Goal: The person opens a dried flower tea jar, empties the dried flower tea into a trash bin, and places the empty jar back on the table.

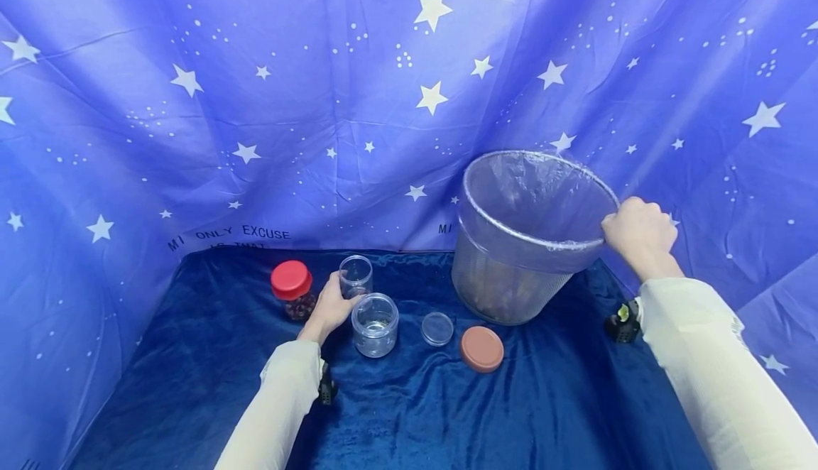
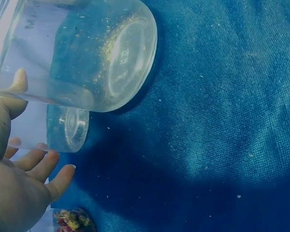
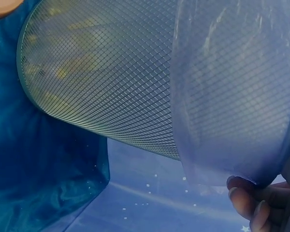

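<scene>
My left hand (image 1: 329, 308) is at the smaller clear jar (image 1: 356, 278), its thumb across the near side and fingers along the left side. In the left wrist view the fingers (image 2: 60, 181) are spread, some meeting the jar's edge. Just in front stands a wider clear jar (image 1: 375, 328), uncapped, with yellowish crumbs on its bottom. At the right, my right hand (image 1: 642, 232) grips the rim of a mesh wastebasket (image 1: 505, 289) lined with a clear plastic bag (image 3: 232, 96). The basket leans to the right; yellowish stuff shows through its mesh.
A red-lidded jar (image 1: 292, 285) with dark red contents stands left of my left hand. A clear lid (image 1: 437, 329) and a reddish-brown lid (image 1: 482, 349) lie between jars and basket. Blue velvet cloth (image 1: 434, 413) covers the table; a starry curtain (image 1: 358, 115) hangs behind.
</scene>
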### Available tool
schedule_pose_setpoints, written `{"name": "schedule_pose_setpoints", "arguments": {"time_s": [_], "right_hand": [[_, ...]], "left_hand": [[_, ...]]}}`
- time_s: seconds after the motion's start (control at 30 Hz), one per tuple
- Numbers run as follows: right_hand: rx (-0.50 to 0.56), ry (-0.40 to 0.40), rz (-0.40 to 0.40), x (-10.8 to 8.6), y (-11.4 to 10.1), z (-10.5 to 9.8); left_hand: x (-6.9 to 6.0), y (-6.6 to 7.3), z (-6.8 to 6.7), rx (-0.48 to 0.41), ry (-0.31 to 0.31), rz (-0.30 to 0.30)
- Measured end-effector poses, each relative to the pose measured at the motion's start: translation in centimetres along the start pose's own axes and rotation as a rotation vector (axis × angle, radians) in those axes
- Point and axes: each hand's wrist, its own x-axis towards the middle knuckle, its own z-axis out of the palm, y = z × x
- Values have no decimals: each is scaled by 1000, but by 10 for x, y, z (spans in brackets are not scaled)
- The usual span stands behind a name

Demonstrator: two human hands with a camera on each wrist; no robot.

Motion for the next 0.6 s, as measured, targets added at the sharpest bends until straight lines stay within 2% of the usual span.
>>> {"name": "schedule_pose_setpoints", "arguments": {"time_s": [0.23, 0.47, 0.6], "right_hand": [[21, -22, 23, 1, 1, 0], [33, -26, 32, 0, 2, 0], [46, -33, 30, -1, 4, -1]], "left_hand": [[0, 0, -1, 10, -7, 3], [-2, -2, -3, 18, -14, 57], [-3, -1, -6, -13, -37, 50]]}}
